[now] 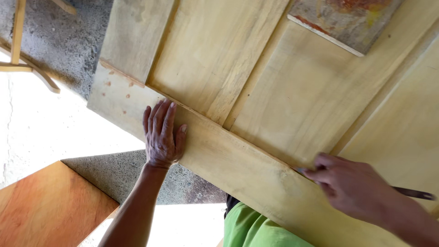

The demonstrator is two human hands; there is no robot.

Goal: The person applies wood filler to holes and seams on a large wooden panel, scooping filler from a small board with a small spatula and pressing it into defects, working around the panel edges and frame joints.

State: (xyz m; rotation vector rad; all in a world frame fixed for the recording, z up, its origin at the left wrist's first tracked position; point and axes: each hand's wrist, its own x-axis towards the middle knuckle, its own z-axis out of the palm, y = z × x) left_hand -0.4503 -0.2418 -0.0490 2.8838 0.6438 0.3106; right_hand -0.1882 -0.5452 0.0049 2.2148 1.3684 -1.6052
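A pale yellow wooden door with raised panels lies flat in front of me. My left hand rests flat, fingers together, on its bottom rail near the edge. My right hand is closed on a thin dark tool, pressing its tip at the seam between the rail and a panel; the tip is hidden by my fingers. The tool's handle end sticks out to the right past my wrist.
A paint-stained board lies on the door at the top right. A reddish wooden board sits at the lower left. Rough concrete floor and a wooden frame show at the top left. My green clothing is below the door.
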